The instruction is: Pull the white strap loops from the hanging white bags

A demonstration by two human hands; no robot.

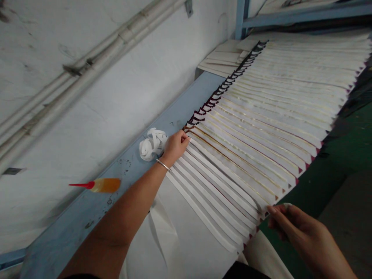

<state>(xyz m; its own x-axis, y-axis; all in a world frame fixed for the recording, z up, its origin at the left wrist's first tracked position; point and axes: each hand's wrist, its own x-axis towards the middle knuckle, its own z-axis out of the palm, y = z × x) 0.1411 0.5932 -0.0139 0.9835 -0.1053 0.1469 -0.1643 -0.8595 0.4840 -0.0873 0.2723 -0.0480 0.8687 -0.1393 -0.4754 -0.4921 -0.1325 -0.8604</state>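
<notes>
Long white strips (215,186) lie side by side across a large white sheet (177,213). My left hand (176,145), with a bangle at the wrist, is closed in a pinch on one end of a strip at the sheet's far left edge. At the near right edge, my right hand (293,224) pinches the other end of that strip, which spans between both hands. Beyond it, overlapping rows with thin gold and brown lines (279,112) run up to the back. Dark tips stick out along both edges.
A crumpled bundle of white strips (152,144) rests beside my left wrist on the blue table (130,164). Nearer lies a bottle of amber liquid (106,185) with a red nozzle. Stacked pale sheets (222,58) sit by the wall, below pipes (116,46).
</notes>
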